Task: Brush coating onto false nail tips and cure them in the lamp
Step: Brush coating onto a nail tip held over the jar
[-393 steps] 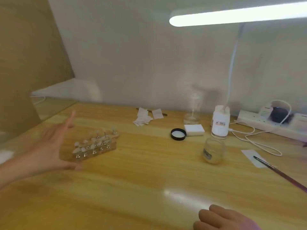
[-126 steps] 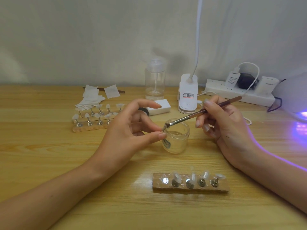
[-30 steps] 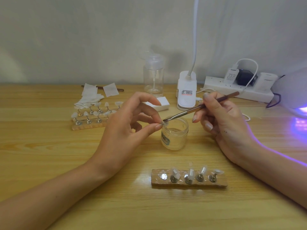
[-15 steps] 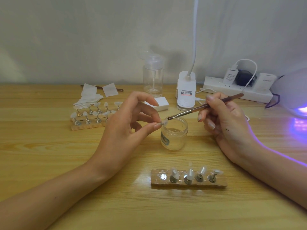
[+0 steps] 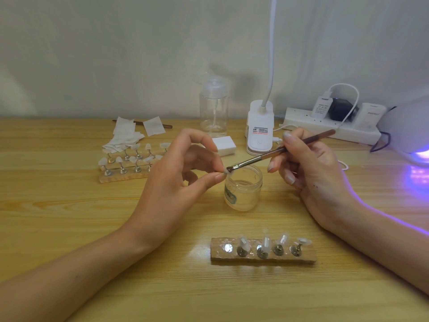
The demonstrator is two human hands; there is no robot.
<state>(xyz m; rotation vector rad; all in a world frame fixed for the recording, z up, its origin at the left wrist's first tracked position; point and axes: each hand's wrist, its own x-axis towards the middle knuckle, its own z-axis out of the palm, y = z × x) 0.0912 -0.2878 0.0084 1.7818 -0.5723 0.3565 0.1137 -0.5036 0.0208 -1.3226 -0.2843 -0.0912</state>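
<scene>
Over the jar (image 5: 243, 191), left grip (image 5: 176, 180) pinches a translucent tip (image 5: 225, 172), right grip (image 5: 311, 173) holds brush (image 5: 278, 151).

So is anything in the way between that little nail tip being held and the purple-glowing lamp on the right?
Only the person's own right hand, holding the brush at the nail tip pinched by the left hand. It sits between the tip and the lamp; the open jar stands just below.

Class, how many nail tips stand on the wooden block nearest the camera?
4. On the block, left to right: a nail tip in the second place, then the third, fourth and fifth. The leftmost slot is bare; none looks hidden.
</scene>
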